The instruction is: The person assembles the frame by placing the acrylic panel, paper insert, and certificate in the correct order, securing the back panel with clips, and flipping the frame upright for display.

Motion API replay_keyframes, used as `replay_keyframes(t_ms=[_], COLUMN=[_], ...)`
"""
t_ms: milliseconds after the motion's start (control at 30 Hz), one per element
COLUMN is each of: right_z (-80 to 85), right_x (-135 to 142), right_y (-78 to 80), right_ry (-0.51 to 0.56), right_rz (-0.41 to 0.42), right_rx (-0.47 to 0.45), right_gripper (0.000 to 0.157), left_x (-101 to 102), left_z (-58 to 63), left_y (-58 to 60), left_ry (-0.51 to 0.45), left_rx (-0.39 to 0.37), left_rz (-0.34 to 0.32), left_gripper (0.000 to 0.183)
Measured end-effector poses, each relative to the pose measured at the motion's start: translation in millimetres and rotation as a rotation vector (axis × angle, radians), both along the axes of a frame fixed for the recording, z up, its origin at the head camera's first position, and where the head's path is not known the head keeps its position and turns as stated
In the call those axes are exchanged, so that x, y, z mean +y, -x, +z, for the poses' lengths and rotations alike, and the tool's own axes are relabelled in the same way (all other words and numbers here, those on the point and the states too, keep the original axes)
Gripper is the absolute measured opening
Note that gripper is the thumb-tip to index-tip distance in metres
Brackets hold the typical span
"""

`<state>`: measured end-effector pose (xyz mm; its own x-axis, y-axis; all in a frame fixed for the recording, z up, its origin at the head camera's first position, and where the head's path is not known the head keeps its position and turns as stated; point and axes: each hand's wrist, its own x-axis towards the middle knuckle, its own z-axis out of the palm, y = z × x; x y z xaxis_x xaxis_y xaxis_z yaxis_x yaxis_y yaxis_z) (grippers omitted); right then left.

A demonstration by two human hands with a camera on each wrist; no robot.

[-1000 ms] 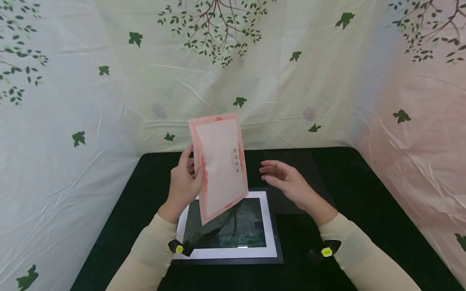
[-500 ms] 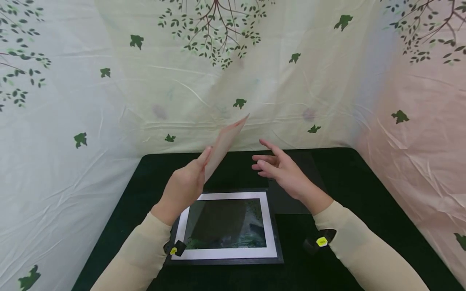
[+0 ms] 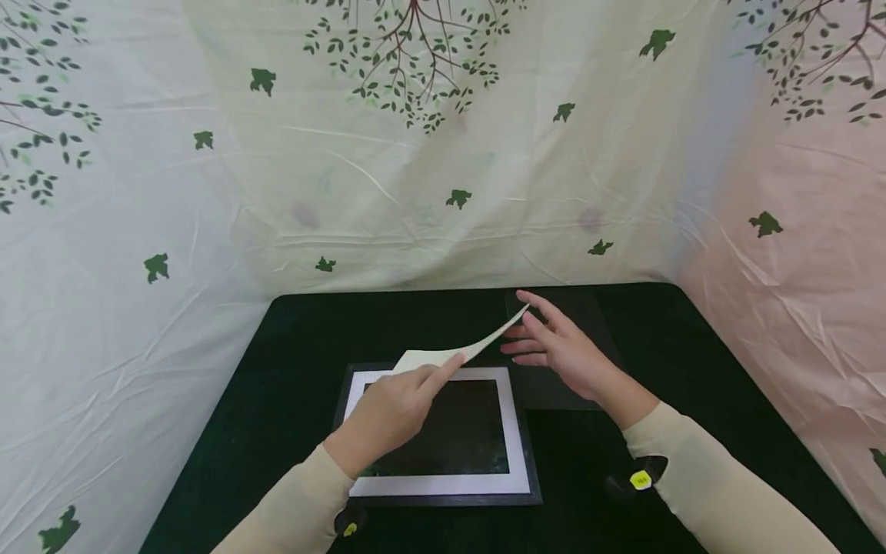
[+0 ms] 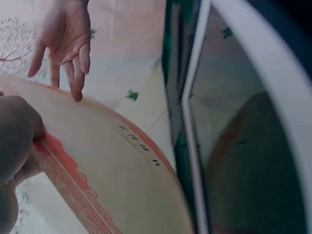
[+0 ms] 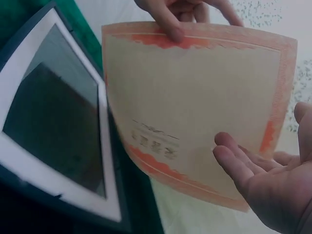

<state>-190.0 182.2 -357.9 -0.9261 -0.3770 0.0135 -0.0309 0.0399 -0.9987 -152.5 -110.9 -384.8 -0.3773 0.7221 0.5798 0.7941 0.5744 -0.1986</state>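
A certificate sheet [image 3: 432,357] with an ornate orange-red border is held up above the table, bent into a curve. My left hand [image 3: 391,419] pinches it by one bordered edge, thumb on the printed face in the right wrist view. Black lettering runs near the opposite border of the sheet [image 5: 195,92]. My right hand [image 3: 564,350] is at its far right end, with fingers extended and spread. In the right wrist view its fingertips [image 5: 225,140] overlap the sheet's face. Below lies a picture frame [image 3: 443,486] with a black rim and white mat, partly covered by my left hand and forearm.
A dark, smooth flat panel [image 3: 554,388] lies on the table right of the frame, partly behind my right hand. Dark green cloth [image 3: 298,346] covers the table. Pale fabric walls [image 3: 443,246] printed with leaves and branches enclose its back and sides.
My left hand has turned the certificate from upright to nearly flat, lowering it toward the right. My right hand has shifted slightly, its fingers now at the sheet's end. The frame stays put.
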Motion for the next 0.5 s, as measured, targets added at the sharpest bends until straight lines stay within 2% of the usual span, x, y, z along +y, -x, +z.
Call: replay_keyframes(t_ms=[100, 167, 333, 500], right_z=[-12.4, -22.1, -46.5, -66.5], right_x=[8.9, 13.1, 20.7, 27.1], right_y=[-3.9, -6.5, -14.6, -23.3], right_ry=[-0.047, -0.078, -0.136, -0.163], right_rz=[0.000, 0.001, -0.039, -0.073], right_rx=[-0.050, -0.091, -0.229, -0.306], right_gripper=[0.062, 0.062, 0.068, 0.047], left_x=[6.6, 10.3, 18.0, 25.5], left_z=[-12.2, -19.6, -35.8, -48.0], left_y=[-4.9, -6.6, -9.1, -11.2], left_ry=[0.033, 0.049, 0.076, 0.072], left_rx=[-0.056, -0.089, -0.117, -0.153], left_rz=[-0.026, -0.021, -0.016, -0.041], left_gripper=[0.074, 0.072, 0.063, 0.058])
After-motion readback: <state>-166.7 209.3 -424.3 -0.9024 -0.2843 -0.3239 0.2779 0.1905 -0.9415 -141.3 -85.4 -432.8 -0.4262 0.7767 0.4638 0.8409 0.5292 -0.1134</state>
